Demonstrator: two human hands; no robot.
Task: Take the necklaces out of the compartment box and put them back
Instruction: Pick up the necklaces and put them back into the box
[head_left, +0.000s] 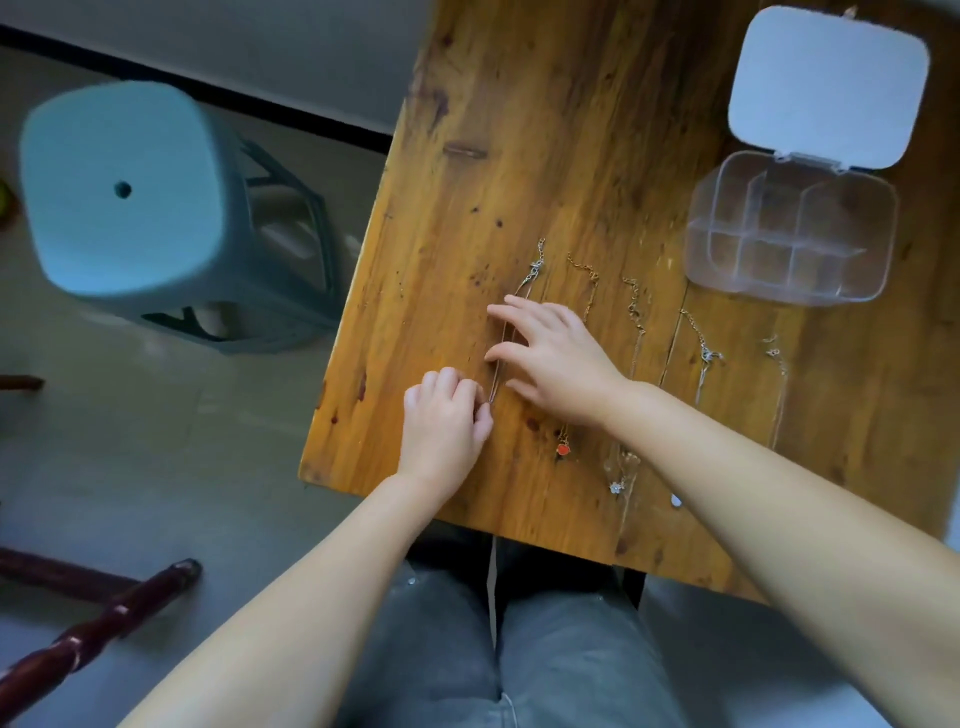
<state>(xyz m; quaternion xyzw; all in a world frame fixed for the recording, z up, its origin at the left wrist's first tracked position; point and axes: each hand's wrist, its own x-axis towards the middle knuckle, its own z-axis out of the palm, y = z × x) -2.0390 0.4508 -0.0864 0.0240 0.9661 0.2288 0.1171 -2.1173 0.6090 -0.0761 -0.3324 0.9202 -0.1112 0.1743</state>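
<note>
Necklaces lie in a row on the wooden tabletop (519, 130), each stretched out long and thin, its long axis running from the near edge toward the far edge. The leftmost chain (522, 288) is a fine silvery strand doubled into two close parallel lines, its clasp end pointing toward the far edge. The left hand (444, 421) has its grip curled together, thumb and fingers pinched on the near end of that chain, close to the tabletop's left edge. The right hand (553, 358) rests with fingers spread apart and flat, fingertips lying across the same chain further along. Just to the right lies a gold-toned chain with a red pendant (563, 448) at its near end, then another gold chain carrying a small sparkling pendant (616, 487) toward the near edge. Two more silvery chains (704, 353) lie further right, partly hidden by the right forearm. The compartment box (792, 228) sits near the far right corner, clear plastic with rounded corners and thin dividers, its white lid (826, 83) hinged open and lying back. The tabletop's planks are orange-brown, grainy and scuffed with dark spots. A blue-grey plastic stool (130, 192) stands on the floor beyond the left edge.
</note>
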